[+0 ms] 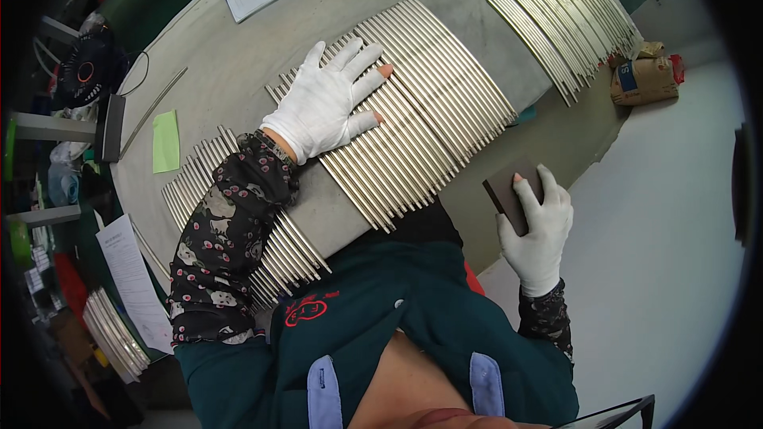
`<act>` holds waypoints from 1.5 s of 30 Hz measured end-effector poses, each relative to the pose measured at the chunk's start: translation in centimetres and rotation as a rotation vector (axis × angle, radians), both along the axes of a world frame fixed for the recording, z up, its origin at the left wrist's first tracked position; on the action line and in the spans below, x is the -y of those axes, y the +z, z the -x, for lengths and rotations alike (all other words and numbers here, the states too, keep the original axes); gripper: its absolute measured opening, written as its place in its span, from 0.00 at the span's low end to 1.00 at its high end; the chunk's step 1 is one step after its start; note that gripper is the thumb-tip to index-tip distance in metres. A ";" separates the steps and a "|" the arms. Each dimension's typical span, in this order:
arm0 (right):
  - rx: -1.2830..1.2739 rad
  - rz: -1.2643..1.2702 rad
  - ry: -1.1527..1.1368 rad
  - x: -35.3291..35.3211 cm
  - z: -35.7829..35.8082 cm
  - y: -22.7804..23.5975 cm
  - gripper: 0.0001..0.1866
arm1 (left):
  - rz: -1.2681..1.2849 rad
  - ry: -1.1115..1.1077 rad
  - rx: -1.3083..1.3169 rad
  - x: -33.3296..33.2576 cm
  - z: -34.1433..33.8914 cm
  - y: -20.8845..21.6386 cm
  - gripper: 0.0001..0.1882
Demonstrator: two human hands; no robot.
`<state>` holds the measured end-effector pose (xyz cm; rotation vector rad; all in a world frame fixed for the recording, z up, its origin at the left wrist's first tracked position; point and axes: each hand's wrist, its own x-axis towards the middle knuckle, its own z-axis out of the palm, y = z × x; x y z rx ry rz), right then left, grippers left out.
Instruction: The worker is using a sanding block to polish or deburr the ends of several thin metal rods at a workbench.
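Slim, shiny metal rods (449,71) lie side by side in a wide row across the middle of the grey table. My left hand (318,107), in a white glove with bare thumb and index fingertips, rests on the row's left part with fingers spread. Off the table's near right edge, my right hand (539,242), gloved alike, grips a dark brown flat block (507,195) between thumb and fingers. The block is apart from the rods. A second group of rods (290,250) lies under and beside my left forearm, and a third group (556,20) is at the far right.
Left on the grey table (199,52) are a green slip (165,141), a loose rod (155,110) and a dark bar (110,129). A notepad (246,1) lies at the back, a black fan (83,71) far left, a printed sheet (133,274) lower left, a brown sack (648,83) far right.
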<state>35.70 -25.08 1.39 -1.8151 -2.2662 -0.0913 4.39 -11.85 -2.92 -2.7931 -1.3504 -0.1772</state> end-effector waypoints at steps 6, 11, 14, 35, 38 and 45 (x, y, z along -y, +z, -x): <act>-0.090 0.004 0.079 -0.4 1.2 -0.3 0.31 | -0.007 0.022 -0.018 0.9 0.4 0.3 0.36; -0.100 -0.091 0.102 -1.7 1.4 -0.5 0.31 | -0.025 0.043 -0.052 1.5 0.8 0.3 0.36; -0.061 -0.171 0.125 -3.2 1.9 -0.8 0.32 | -0.051 0.000 0.011 0.6 -0.1 -0.1 0.36; -0.050 0.011 0.026 -0.6 0.3 0.8 0.27 | -0.021 -0.065 0.028 1.5 0.7 -0.1 0.38; -0.067 0.015 0.022 -0.7 0.3 0.5 0.28 | 0.055 -0.087 -0.033 3.1 2.3 0.3 0.39; -0.070 0.023 0.120 0.1 2.4 0.7 0.29 | 0.013 -0.073 -0.046 4.3 3.7 0.0 0.39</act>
